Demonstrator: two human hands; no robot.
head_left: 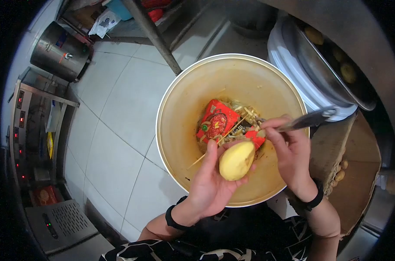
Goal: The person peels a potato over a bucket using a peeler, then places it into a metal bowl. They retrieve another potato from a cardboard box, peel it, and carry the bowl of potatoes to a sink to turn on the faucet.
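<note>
Peeled potato held over a waste bin, seen from above. The left hand cups the potato, its fingers part-curled beneath and the thumb at the far left side; the potato is pale yellow with a brownish patch on its right. The right hand, to the right and slightly farther off, has its fingers closed on a metal tool that extends rightward past the bin's rim; the tool's left end is too obscured to make out. A dark band encircles the left wrist, and another the right.

The bin, round and yellowish inside, contains a red packet, scraps and a thin stick slanting toward the near left. At far right, a steel basin with unpeeled potatoes sits against white tubs. Nearer, a cardboard box holds small brownish potatoes. Left of the bin lies a tiled floor; a steel pot with a tap stands at far left.
</note>
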